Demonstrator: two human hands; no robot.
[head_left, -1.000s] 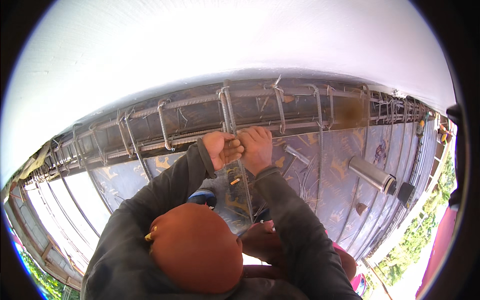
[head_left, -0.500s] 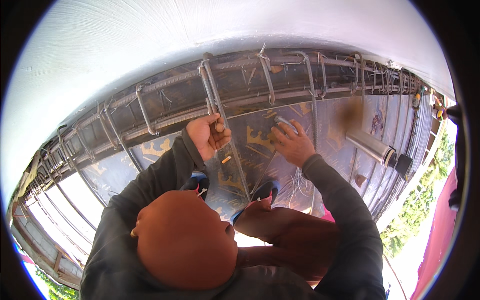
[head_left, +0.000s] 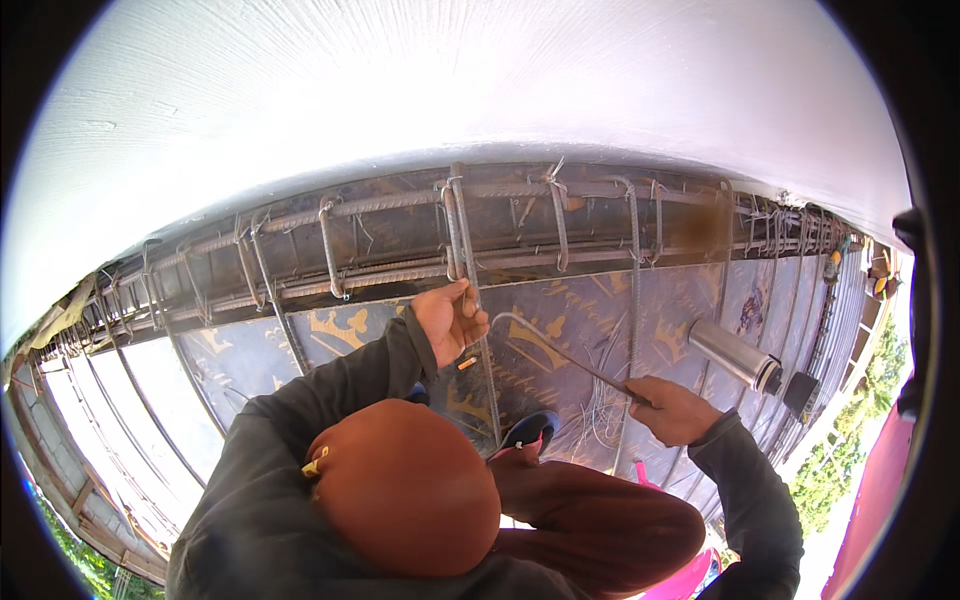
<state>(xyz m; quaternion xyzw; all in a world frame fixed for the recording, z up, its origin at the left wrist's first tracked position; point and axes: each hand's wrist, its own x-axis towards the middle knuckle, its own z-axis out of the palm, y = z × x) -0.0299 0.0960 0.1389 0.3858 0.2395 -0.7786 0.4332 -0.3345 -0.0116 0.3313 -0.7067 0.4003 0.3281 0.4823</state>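
Observation:
My left hand (head_left: 452, 320) is raised beside an upright ribbed steel bar (head_left: 487, 385), just below the long horizontal rebars (head_left: 390, 267). Its fingers are curled in with the fingertips against the bar; whatever they pinch is too small to make out. My right hand (head_left: 675, 410) grips one end of a thin metal hook tool (head_left: 565, 355). The tool's bent tip points left and lies close to the fingers of my left hand. A small white-and-orange stick (head_left: 468, 363), like a cigarette, shows just under my left hand.
Steel stirrups (head_left: 560, 225) tied with wire stand along the white wall (head_left: 450, 80). On the patterned panel (head_left: 560, 300) are loose wires (head_left: 605, 410) and, to the right, a steel bottle (head_left: 730, 352). My bent knee (head_left: 400, 490) and shoe (head_left: 530, 428) are close below.
My right hand has drawn back down and to the right, so the hook tool's length now shows. The view has shifted; my left hand stays at the bar.

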